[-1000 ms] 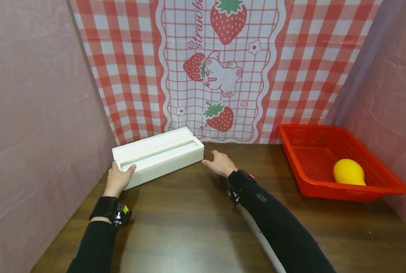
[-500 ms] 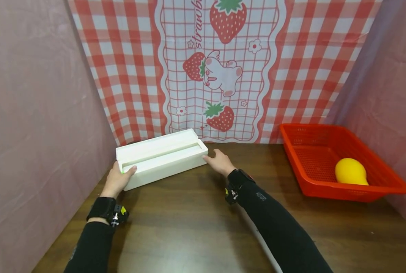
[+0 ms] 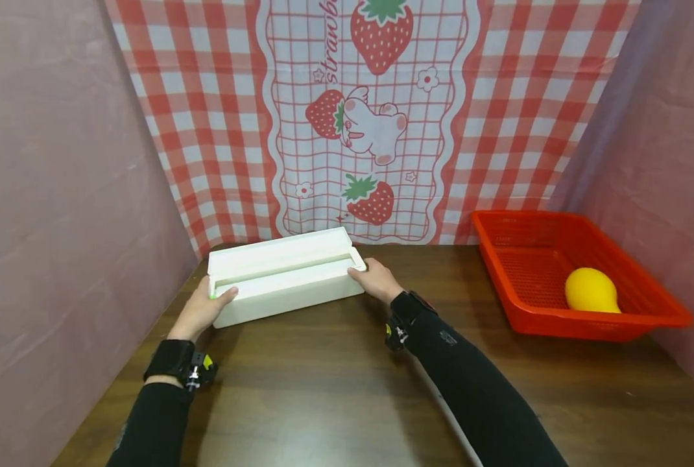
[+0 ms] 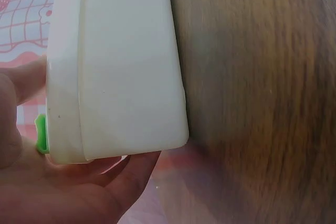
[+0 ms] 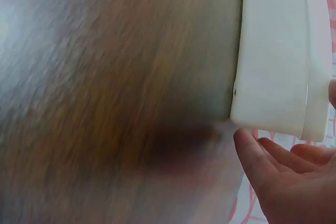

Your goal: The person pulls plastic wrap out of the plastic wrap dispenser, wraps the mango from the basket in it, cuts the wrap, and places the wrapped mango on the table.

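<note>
A long white plastic box (image 3: 288, 285) with a slot along its top and a raised flap at the back lies slanted on the table. My left hand (image 3: 200, 310) grips its left end, thumb on the top edge and fingers against the end face. In the left wrist view a small green tab (image 4: 41, 134) sticks out of the top close to that hand. At the other end my right hand (image 3: 377, 280) holds the right corner, its thumb over the top edge. The right wrist view has its fingers (image 5: 252, 156) against the end, near the bottom edge.
A red plastic basket (image 3: 499, 279) stands at the right with a yellow rounded object (image 3: 592, 290) in it. Behind the box hangs a checked strawberry cloth (image 3: 218, 130). Pink curtains (image 3: 61, 227) close off both sides of the wooden table (image 3: 300, 389).
The box has slid to the right, with my left hand following at its left end. My right hand, apart from the box earlier, now has its thumb on the box's right corner.
</note>
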Action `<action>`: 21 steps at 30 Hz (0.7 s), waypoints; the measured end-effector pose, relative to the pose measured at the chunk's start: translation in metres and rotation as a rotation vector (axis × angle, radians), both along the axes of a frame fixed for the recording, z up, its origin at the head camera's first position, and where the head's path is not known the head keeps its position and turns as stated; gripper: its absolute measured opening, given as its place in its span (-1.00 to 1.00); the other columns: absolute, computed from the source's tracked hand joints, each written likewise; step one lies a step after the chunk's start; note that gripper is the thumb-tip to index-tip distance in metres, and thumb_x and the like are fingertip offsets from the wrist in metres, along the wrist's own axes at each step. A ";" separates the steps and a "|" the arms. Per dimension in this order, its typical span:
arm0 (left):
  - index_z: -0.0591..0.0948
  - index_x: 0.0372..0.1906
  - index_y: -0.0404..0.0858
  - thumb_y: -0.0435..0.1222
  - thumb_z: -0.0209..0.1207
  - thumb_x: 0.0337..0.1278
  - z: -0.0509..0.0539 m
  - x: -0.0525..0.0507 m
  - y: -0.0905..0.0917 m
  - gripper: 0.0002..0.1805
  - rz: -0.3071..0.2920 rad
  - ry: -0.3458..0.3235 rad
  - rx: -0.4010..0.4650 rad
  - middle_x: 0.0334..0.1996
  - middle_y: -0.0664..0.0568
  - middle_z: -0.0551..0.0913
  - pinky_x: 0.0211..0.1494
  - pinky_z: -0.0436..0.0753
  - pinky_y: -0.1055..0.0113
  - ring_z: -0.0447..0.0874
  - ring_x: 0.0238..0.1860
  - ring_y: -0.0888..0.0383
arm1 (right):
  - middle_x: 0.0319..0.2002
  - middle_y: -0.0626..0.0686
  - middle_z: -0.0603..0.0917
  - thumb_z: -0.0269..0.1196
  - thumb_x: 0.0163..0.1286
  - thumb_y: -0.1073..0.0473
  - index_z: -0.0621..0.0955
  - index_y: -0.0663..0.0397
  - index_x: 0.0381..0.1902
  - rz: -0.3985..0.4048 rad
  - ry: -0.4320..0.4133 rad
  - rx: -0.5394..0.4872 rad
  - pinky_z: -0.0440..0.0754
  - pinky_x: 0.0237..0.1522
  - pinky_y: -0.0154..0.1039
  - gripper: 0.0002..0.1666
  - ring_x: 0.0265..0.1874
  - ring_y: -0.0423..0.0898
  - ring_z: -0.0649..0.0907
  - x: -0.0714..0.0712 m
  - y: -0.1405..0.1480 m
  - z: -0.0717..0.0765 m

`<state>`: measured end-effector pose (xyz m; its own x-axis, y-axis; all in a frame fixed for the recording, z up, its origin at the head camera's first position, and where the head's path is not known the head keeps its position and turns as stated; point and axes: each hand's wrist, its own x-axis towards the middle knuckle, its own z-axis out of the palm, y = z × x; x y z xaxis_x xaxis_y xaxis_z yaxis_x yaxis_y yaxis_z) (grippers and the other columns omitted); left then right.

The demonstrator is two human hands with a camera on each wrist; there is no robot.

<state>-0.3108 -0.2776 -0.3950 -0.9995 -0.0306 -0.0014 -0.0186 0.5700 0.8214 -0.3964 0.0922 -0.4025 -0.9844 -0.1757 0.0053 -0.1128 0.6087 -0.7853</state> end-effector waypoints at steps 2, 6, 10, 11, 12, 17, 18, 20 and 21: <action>-0.19 0.57 -0.49 -0.01 0.10 0.49 0.000 -0.001 0.002 -0.01 -0.008 0.001 -0.001 0.53 -0.48 -0.02 0.50 0.06 -0.25 -0.01 0.52 -0.35 | 0.38 0.32 0.43 0.15 0.54 -0.11 0.30 0.31 0.47 0.005 -0.005 -0.029 0.41 0.32 0.07 -0.22 0.33 0.20 0.45 0.001 0.003 0.000; -0.23 0.58 -0.47 0.02 0.09 0.49 -0.001 -0.003 0.006 0.02 -0.020 -0.020 -0.004 0.54 -0.47 -0.06 0.50 0.02 -0.26 -0.05 0.53 -0.35 | 0.47 0.33 0.30 0.15 0.53 0.02 0.19 0.32 0.53 0.014 -0.016 -0.112 0.30 0.41 0.10 -0.20 0.43 0.21 0.34 0.004 0.007 0.002; -0.26 0.59 -0.45 0.06 0.09 0.48 -0.001 -0.006 0.013 0.04 -0.031 -0.034 -0.002 0.55 -0.46 -0.09 0.51 0.00 -0.27 -0.09 0.55 -0.35 | 0.48 0.35 0.27 0.11 0.50 0.16 0.16 0.37 0.53 0.022 -0.008 -0.161 0.24 0.44 0.10 -0.23 0.44 0.22 0.31 0.006 0.010 0.005; -0.25 0.59 -0.45 0.05 0.09 0.48 -0.001 -0.008 0.016 0.04 -0.033 -0.034 0.001 0.56 -0.46 -0.10 0.51 -0.01 -0.26 -0.09 0.55 -0.34 | 0.49 0.36 0.25 0.10 0.50 0.17 0.14 0.39 0.53 0.022 -0.007 -0.161 0.22 0.45 0.10 -0.23 0.46 0.22 0.29 0.006 0.012 0.005; -0.25 0.59 -0.45 0.04 0.09 0.48 -0.001 -0.009 0.018 0.03 -0.037 -0.031 0.006 0.56 -0.46 -0.09 0.51 -0.01 -0.26 -0.08 0.55 -0.34 | 0.51 0.36 0.21 0.08 0.50 0.18 0.10 0.39 0.55 0.020 -0.006 -0.155 0.19 0.47 0.09 -0.21 0.48 0.21 0.26 0.006 0.014 0.005; -0.23 0.59 -0.43 -0.01 0.10 0.50 -0.002 -0.018 0.033 0.00 -0.058 -0.015 0.023 0.56 -0.44 -0.07 0.52 -0.01 -0.24 -0.05 0.54 -0.31 | 0.58 0.29 0.06 0.02 0.47 0.21 -0.05 0.30 0.61 0.025 0.003 -0.125 0.05 0.52 0.07 -0.13 0.55 0.15 0.12 0.010 0.027 0.008; -0.23 0.59 -0.43 -0.02 0.09 0.50 -0.002 -0.019 0.035 -0.01 -0.064 -0.012 0.025 0.56 -0.43 -0.07 0.52 -0.01 -0.24 -0.05 0.54 -0.31 | 0.58 0.28 0.08 0.02 0.45 0.22 -0.04 0.29 0.61 0.035 0.010 -0.120 0.06 0.52 0.07 -0.13 0.54 0.14 0.14 0.011 0.030 0.009; -0.24 0.60 -0.42 -0.02 0.09 0.50 -0.002 -0.022 0.039 -0.01 -0.075 -0.011 0.026 0.56 -0.43 -0.08 0.52 -0.01 -0.24 -0.06 0.55 -0.30 | 0.57 0.28 0.12 -0.01 0.42 0.24 -0.02 0.29 0.61 0.054 0.025 -0.102 0.11 0.50 0.08 -0.13 0.51 0.14 0.19 0.013 0.034 0.009; -0.25 0.60 -0.42 -0.02 0.09 0.50 -0.002 -0.023 0.041 -0.01 -0.081 -0.009 0.027 0.57 -0.42 -0.08 0.52 -0.01 -0.24 -0.06 0.55 -0.30 | 0.57 0.27 0.12 -0.01 0.41 0.23 -0.02 0.29 0.61 0.060 0.028 -0.091 0.12 0.50 0.07 -0.13 0.51 0.13 0.19 0.013 0.037 0.009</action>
<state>-0.3334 -0.2368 -0.3968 -0.9987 0.0501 -0.0101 0.0190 0.5474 0.8367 -0.3834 0.1289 -0.3931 -0.9715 -0.2316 0.0514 -0.1696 0.5267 -0.8330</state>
